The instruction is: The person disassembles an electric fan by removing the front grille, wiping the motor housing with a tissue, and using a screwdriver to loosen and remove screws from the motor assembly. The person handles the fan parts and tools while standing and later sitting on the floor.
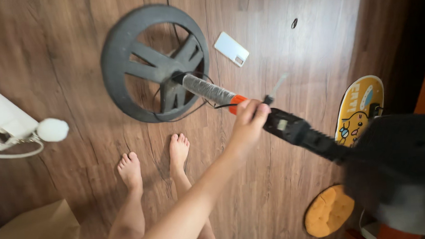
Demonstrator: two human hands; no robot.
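Shaft (210,89) of a metal detector is seen slanting across the middle of the head view, its long axis running from the round black search coil (155,63) at upper left down to the bulky dark housing (399,168) at lower right. The coil is held flat just above, or perhaps resting on, the wooden floor (298,187); contact cannot be judged from this angle. A grey wrapped section of the shaft is followed by an orange collar (236,103), and a thin black cable is looped around the coil end.

The collar is gripped by the left hand (246,125), whose fingers are curled closed around the shaft just where orange meets the black lower tube. The coil therefore lies up and to the left of the grip, the heavy housing down and to the right of it. The right hand is not shown; it may be hidden under the blurred housing at the frame edge.

Two bare feet (154,159) are planted on the floor just below the coil. A white phone (231,48) lies face down beside the coil's right rim, and a small dark ring (294,23) is seen farther right. A yellow cartoon mat (359,108) and a round orange cushion (329,211) lie at right, a brown paper bag (34,233) at lower left, and a white appliance (1,118) at the left edge.
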